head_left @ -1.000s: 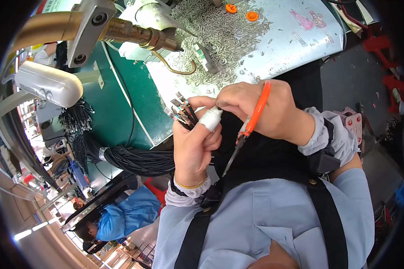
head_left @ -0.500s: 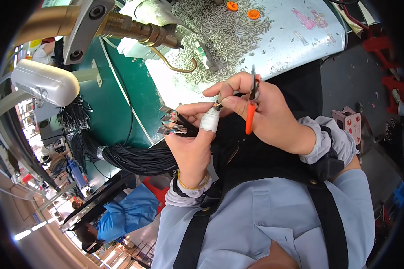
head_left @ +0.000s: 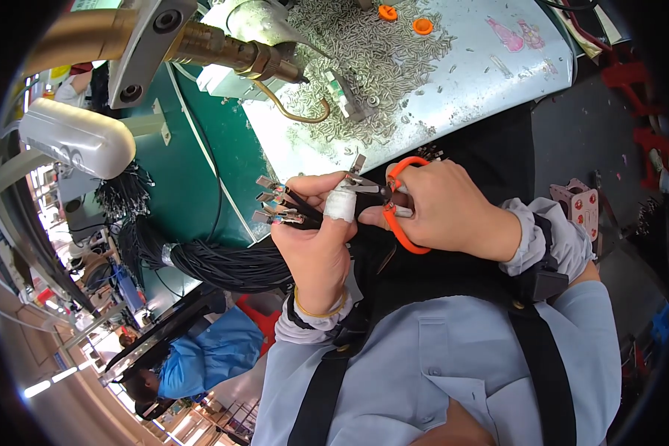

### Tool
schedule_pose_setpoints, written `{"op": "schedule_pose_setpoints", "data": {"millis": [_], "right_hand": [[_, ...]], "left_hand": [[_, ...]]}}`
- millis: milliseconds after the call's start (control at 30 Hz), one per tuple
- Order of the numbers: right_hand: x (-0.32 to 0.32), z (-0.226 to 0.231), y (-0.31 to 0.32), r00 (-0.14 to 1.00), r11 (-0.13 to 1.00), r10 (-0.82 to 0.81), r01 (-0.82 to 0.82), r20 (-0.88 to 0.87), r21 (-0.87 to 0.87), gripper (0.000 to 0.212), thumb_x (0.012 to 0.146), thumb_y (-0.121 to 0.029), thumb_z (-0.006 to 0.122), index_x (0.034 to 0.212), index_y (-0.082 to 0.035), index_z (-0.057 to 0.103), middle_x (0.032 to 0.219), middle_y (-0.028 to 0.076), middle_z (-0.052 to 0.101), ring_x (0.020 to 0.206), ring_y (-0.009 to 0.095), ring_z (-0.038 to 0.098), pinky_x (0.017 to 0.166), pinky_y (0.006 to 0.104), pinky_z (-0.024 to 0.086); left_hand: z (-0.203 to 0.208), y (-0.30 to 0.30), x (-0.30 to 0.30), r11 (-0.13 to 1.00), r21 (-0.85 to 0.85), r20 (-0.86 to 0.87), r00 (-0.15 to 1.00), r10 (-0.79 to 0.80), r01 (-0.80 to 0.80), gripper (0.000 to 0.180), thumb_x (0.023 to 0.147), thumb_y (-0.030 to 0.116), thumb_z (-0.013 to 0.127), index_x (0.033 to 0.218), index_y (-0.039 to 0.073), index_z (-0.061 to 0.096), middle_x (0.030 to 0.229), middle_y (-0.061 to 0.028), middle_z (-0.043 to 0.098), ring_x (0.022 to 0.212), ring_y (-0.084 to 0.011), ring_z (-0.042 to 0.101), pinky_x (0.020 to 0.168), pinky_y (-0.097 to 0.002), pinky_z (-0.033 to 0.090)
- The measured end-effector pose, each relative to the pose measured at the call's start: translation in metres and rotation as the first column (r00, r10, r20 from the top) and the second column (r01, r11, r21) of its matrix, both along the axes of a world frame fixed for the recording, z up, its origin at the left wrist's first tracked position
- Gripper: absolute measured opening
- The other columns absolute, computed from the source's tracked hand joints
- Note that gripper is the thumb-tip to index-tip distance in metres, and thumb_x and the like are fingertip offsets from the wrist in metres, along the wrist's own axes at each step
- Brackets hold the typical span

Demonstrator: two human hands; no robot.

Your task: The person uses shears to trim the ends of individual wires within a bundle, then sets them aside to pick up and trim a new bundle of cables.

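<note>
My left hand (head_left: 312, 253), with white tape (head_left: 340, 202) round its thumb, grips several black cables. Their metal connectors (head_left: 266, 199) and bare coloured wires stick out on the hand's left side. One more metal connector (head_left: 358, 162) stands up at the taped thumb and fingertip. In my right hand (head_left: 457, 212) is a pair of orange-handled scissors (head_left: 385, 193), fingers around the handles. The blades point left and lie at that single connector, right beside the thumb tip. Whether they touch the wires there is too small to tell.
Small metal pieces (head_left: 390, 70) lie heaped on the white work surface (head_left: 468, 82), with orange round parts (head_left: 422, 27). A brass-coloured machine arm (head_left: 223, 52) and a lamp (head_left: 78, 137) reach in from upper left. Bundled black cables (head_left: 215, 264) lie on the green mat (head_left: 178, 149). A person in blue (head_left: 212, 353) sits lower left.
My right hand has stopped pinching at the left thumb tip and turned the scissors, whose blades now reach left to the wire end. A single connector now shows upright above the thumb.
</note>
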State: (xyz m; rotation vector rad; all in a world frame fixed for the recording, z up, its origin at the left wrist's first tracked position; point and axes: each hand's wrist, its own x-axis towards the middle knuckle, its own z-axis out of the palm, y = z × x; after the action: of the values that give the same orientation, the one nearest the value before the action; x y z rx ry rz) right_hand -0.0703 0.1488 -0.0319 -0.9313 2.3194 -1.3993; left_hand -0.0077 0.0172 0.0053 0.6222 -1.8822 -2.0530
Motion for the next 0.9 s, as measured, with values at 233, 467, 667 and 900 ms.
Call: {"op": "schedule_pose_setpoints", "data": {"millis": [233,467,667,900], "right_hand": [[-0.004,-0.007,-0.002,0.959,0.990,0.103,-0.072,0.262,-0.124,0.038,0.075,-0.027,0.067,0.057,-0.002,0.044,0.045,0.009,0.046,0.037,0.020,0.048,0.038,0.0313,0.037],[-0.019,0.015,0.003,0.568,0.944,0.146,0.166,0.810,-0.286,0.030,0.082,-0.024,0.058,0.065,-0.002,0.046,0.047,0.001,0.046,0.038,0.008,0.045,0.036,0.0222,0.034],[-0.057,0.012,-0.025,0.850,0.878,-0.159,0.355,0.503,-0.322,0.025,0.084,-0.023,0.056,0.075,-0.001,0.048,0.049,0.001,0.045,0.035,0.007,0.042,0.034,0.0218,0.032],[-0.075,0.013,-0.039,0.828,0.950,-0.082,0.233,0.554,-0.207,0.019,0.084,-0.019,0.053,0.081,-0.001,0.048,0.050,0.001,0.044,0.035,0.008,0.041,0.035,0.0227,0.033]], "left_hand": [[0.001,-0.007,-0.005,0.999,-0.036,0.091,0.996,-0.021,0.024,0.015,0.076,-0.002,0.056,0.090,-0.003,0.051,0.062,-0.0004,0.045,0.043,-0.0030,0.032,0.039,-0.0183,0.022],[-0.011,-0.045,-0.046,0.868,0.463,0.081,0.966,-0.244,0.180,0.012,0.078,0.003,0.057,0.089,-0.002,0.054,0.063,0.0009,0.044,0.045,-0.0025,0.032,0.038,-0.0162,0.024],[-0.017,-0.053,-0.073,0.804,0.572,0.072,0.967,-0.245,0.161,0.012,0.080,0.008,0.057,0.086,-0.001,0.051,0.060,0.0024,0.039,0.042,-0.0019,0.027,0.036,-0.0165,0.020],[-0.015,-0.058,-0.075,0.866,0.445,0.074,0.954,-0.290,0.229,0.012,0.078,0.007,0.059,0.082,0.000,0.050,0.060,0.0023,0.040,0.041,-0.0022,0.026,0.036,-0.0167,0.020]]}}
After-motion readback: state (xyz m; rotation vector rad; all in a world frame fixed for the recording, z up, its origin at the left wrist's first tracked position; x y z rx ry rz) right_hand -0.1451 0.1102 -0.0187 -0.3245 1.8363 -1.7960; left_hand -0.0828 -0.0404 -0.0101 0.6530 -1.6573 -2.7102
